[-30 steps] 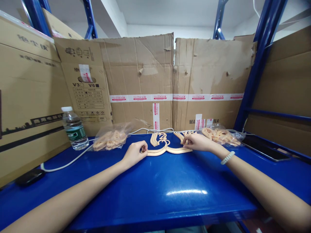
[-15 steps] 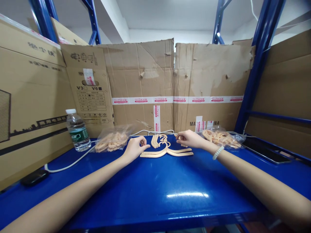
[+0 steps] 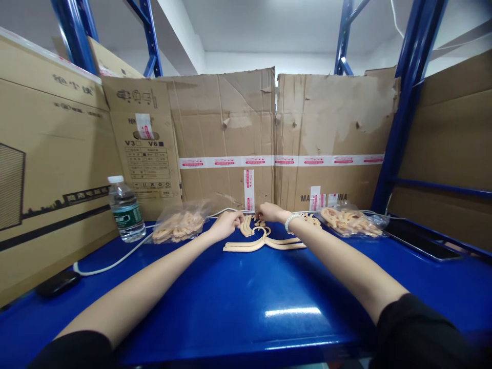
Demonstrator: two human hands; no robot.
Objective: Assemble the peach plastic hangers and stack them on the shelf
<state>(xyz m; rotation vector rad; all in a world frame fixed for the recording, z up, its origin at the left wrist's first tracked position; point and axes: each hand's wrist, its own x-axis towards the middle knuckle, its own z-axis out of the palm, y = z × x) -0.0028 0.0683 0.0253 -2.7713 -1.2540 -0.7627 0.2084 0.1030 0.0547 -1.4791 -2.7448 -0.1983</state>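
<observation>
Pale wooden-looking hanger pieces lie on the blue table, two curved pairs spreading left and right below small hook shapes. Behind them is a small group of curved arm pieces. My left hand is at the left edge of that group, fingers bent and closed, tips touching or nearly touching it. My right hand reaches over the small hooks at the back, fingers pinched downward. Whatever either hand grips is too small or hidden. More pale pieces lie partly behind my right wrist.
Clear bags of pale pieces lie at left and right. A water bottle, a white cable and a black object are at left. A phone-like slab lies right. Cardboard walls the back.
My right hand has moved left, from the right-hand pieces to the hooks at the back. My left hand has shifted right and slightly forward to the arm pieces.
</observation>
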